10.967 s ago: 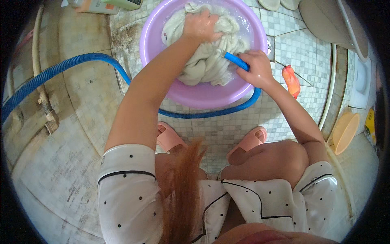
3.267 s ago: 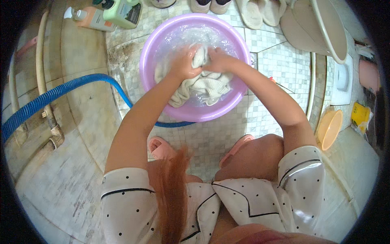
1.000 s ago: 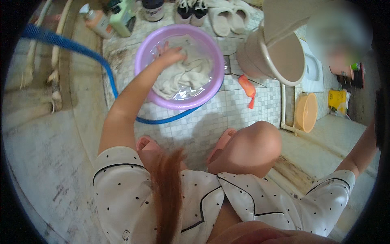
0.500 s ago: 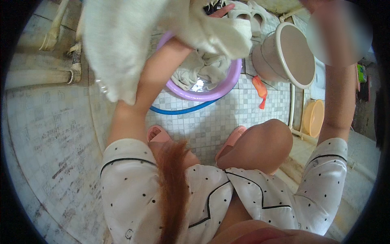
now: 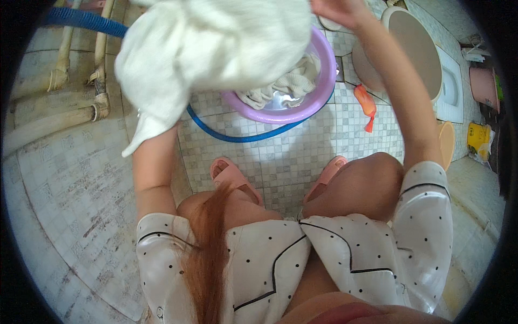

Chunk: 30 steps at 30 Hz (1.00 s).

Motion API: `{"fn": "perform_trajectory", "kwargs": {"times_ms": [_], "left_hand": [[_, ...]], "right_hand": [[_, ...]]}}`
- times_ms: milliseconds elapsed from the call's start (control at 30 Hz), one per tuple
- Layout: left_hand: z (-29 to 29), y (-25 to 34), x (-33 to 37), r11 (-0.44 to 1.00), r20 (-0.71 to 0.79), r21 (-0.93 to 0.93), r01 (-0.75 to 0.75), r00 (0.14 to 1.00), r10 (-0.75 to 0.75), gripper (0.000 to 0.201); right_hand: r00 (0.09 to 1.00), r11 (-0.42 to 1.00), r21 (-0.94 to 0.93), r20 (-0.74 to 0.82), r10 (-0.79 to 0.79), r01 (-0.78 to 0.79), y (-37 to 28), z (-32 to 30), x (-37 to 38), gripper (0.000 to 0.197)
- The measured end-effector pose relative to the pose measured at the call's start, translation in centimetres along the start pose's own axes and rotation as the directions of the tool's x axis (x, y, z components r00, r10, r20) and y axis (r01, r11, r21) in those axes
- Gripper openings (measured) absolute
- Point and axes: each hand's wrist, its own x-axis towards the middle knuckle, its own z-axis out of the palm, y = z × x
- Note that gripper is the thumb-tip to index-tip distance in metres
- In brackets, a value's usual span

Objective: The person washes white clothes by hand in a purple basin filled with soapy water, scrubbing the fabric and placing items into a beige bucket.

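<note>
Because a white knit cloth bulks up high before the wearer, partly over the lilac plastic basin, the left hand is hidden behind it; I cannot tell its grip, though the left forearm runs up under the cloth, probably bearing it. The right hand, cut by the upper edge, has its fingers loosely extended beside the cloth's right side; whether they touch it is unclear. Held there, the cloth would likely let some drips fall back into the basin, where ribbed off-white fabric sits in water; whether the two join is hidden. A blue corrugated hose curves round the basin's near side, perhaps to avoid crossing it. Spread knees and pink slippers leave the basin within reach. An orange-red pouch lies on the tiles to the right.
</note>
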Motion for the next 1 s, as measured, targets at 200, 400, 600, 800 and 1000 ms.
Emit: {"fn": "perform_trajectory", "kwargs": {"times_ms": [200, 400, 600, 800, 1000], "left_hand": [[-5.0, 2.0, -5.7, 0.981, -0.161, 0.143, 0.133, 0.981, -0.109, 0.06], [-6.3, 2.6, -9.0, 0.963, -0.245, 0.167, 0.211, 0.955, -0.167, 0.058], [-5.4, 2.0, -9.8, 0.971, -0.254, 0.145, 0.192, 0.955, -0.151, 0.056], [-5.0, 0.4, -9.6, 0.97, -0.227, 0.16, 0.182, 0.963, -0.143, 0.054], [-3.3, 0.5, -7.7, 0.971, -0.125, 0.193, 0.141, 0.985, -0.118, 0.052]], "right_hand": [[0.822, -0.318, -0.765, -0.561, -0.099, -0.56, 17.1, -7.9, 1.8, 0.117], [0.658, -0.269, -0.625, -0.751, -0.048, -0.733, 18.5, -8.0, 0.9, 0.098], [0.637, 0.088, -0.703, -0.684, -0.354, -0.706, 18.1, -10.5, -1.0, 0.054], [0.691, 0.741, -0.6, -0.674, -0.263, -0.303, 14.2, -5.6, -4.4, 0.025], [0.635, 0.866, -0.5, -0.667, -0.39, 0.006, 7.2, 2.5, -7.0, 0.009]]}}
